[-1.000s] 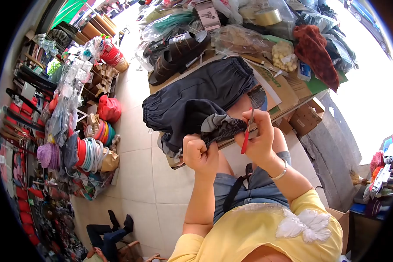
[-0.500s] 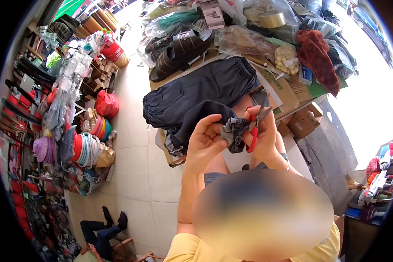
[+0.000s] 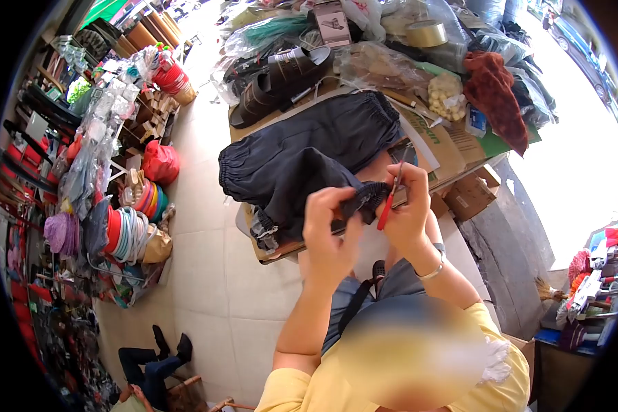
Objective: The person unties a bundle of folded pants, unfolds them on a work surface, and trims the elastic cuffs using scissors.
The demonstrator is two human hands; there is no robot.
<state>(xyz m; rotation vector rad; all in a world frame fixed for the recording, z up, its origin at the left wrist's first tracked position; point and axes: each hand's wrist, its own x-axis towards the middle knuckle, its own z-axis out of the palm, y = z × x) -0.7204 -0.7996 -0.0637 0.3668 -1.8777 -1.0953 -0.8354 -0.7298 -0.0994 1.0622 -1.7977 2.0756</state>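
- The right hand is closed around the red-handled scissors, the handles low and the blades pointing up, away from the body.
- The gathered cuff of a dark fabric piece is raised between the 2 hands, meeting the right hand on its thumb side, just beside the scissors.
- The left hand has its thumb and fingers curved around the other side of that cuff; it is blurred, so I cannot tell whether it pinches the cloth or has let go.
- The dark fabric piece runs from the cuff back onto the near edge of the worktable.
- Behind it, a black elastic-ended oversleeve lies flat across the tabletop, 1 puckered end toward the left and 1 toward the far right.
- Cardboard covers part of the table to the right of the oversleeve.
- Beyond lie a dark strapped sandal, a roll of tape, a bag of pale round pieces and a reddish-brown cloth near the table's right edge.
- A metal bangle circles the right wrist.
- At lower left, another person's legs show, apart from the table.
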